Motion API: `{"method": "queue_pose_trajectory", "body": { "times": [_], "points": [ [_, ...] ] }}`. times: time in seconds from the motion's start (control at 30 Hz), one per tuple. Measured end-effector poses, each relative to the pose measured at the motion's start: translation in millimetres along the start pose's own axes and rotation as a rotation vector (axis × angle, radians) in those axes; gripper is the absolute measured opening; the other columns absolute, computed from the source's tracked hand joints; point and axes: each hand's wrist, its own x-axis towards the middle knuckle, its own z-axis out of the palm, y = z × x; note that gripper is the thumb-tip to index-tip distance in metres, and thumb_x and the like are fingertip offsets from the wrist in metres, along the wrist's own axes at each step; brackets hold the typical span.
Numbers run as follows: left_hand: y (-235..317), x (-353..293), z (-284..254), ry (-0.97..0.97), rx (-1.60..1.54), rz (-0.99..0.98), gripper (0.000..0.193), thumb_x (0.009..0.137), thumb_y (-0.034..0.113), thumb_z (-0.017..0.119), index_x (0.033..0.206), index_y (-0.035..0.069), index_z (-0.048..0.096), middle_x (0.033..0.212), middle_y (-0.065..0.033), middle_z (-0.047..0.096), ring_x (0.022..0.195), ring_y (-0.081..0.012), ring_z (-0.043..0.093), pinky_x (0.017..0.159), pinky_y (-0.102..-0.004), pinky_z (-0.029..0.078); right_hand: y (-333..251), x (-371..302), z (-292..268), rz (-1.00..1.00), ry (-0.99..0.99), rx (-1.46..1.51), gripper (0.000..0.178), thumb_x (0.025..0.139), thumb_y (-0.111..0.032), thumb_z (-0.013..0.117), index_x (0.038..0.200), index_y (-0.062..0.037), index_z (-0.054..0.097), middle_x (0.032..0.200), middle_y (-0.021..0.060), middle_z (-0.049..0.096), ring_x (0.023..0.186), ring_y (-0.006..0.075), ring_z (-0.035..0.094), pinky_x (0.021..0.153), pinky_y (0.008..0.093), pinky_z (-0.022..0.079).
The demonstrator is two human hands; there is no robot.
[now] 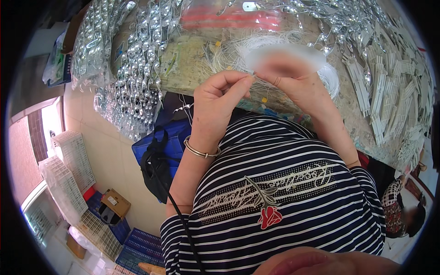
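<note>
My left hand point(221, 95) is closed in a pinch, thumb against forefinger, at the near edge of the table. Tip to tip with it, my right hand point(300, 87) is also closed, its fingers largely hidden by a pale blur. A tiny greyish piece shows between the fingertips, too small to name. Just beyond both hands lies a loose bundle of thin white cords point(331, 81), with stray ends spreading left over the tabletop. Beside my left wrist hangs a short silver twisted strip point(183, 108) on thin strands; whether my hand holds it cannot be made out.
Shiny silver twisted strips point(144, 59) drape over the table's left side. White slatted strips point(389, 91) are piled at the right. A clear bag with a red band point(231, 19) lies at the back. Blue bag point(176, 142), white crates point(75, 158) and cardboard box point(115, 204) stand left; another person point(396, 213) sits lower right.
</note>
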Motion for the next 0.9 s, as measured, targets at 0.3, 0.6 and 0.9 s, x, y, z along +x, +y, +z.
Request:
{"method": "queue_pose_trajectory", "body": {
  "times": [0.3,0.6,0.9],
  "points": [
    [-2,0,-9,-0.021,0.083,0.007,0.011,0.083,0.004,0.064,0.092,-0.001,0.066,0.080,-0.0030,0.064,0.072,-0.0067,0.059,0.067,-0.0193,0.047,-16,-3,-11,-0.297,0.004,-0.536,0.003,0.084,-0.003,0.058,0.083,0.0001,0.057,0.083,0.0030,0.055,0.079,0.0107,0.050,0.073,0.0237,0.040],
    [-7,-1,-7,0.009,0.086,0.030,0.013,0.082,0.002,0.064,0.094,-0.002,0.064,0.083,-0.0049,0.065,0.073,-0.0088,0.061,0.068,-0.0194,0.048,-8,-10,-19,0.022,-0.034,0.198,0.008,0.093,-0.012,0.049,0.093,-0.0050,0.052,0.090,0.0024,0.056,0.080,0.0077,0.050,0.070,0.0214,0.040],
    [-3,-3,3,0.054,0.036,0.086,0.012,0.084,0.005,0.062,0.094,-0.002,0.065,0.080,-0.0037,0.064,0.068,-0.0059,0.055,0.062,-0.0172,0.043,-14,-7,9,-0.340,-0.013,-0.435,0.007,0.085,-0.002,0.054,0.091,-0.0033,0.058,0.101,0.0067,0.061,0.087,0.0149,0.056,0.077,0.0290,0.045]
  ]
}}
